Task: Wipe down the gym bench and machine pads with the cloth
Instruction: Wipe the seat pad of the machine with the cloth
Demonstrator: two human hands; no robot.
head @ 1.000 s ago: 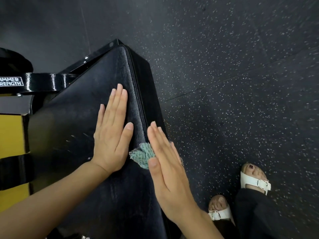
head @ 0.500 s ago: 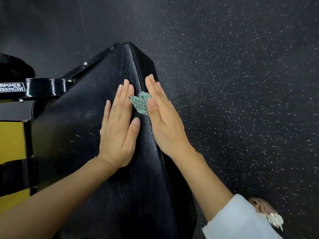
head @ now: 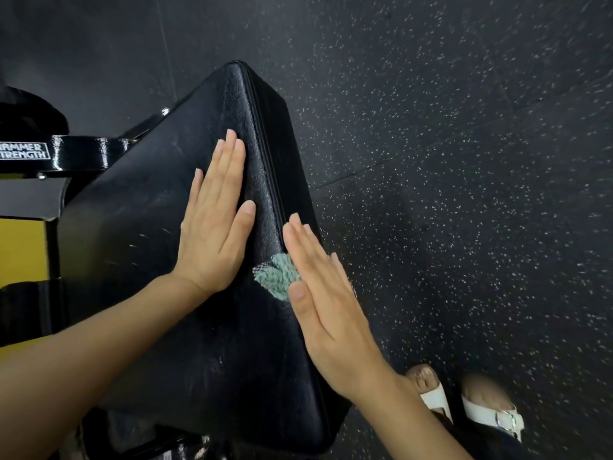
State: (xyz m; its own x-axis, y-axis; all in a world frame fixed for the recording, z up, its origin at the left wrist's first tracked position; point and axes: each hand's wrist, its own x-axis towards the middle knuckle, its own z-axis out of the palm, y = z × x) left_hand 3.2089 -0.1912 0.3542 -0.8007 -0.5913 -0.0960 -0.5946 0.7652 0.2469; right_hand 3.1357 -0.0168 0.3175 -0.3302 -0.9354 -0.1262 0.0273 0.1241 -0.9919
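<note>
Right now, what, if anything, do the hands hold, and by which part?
Nothing is gripped. The right hand presses the cloth against the pad under straight fingers; the left hand rests flat on it.

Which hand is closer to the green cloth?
Right. The right hand presses on the cloth at the pad's edge; the left hand lies flat on the pad, apart from it.

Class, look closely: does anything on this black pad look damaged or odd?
The black pad shows crazed, wrinkled covering beside its seam near the far corner. The teal cloth is bunched small under the right hand; nothing spilled.
</note>
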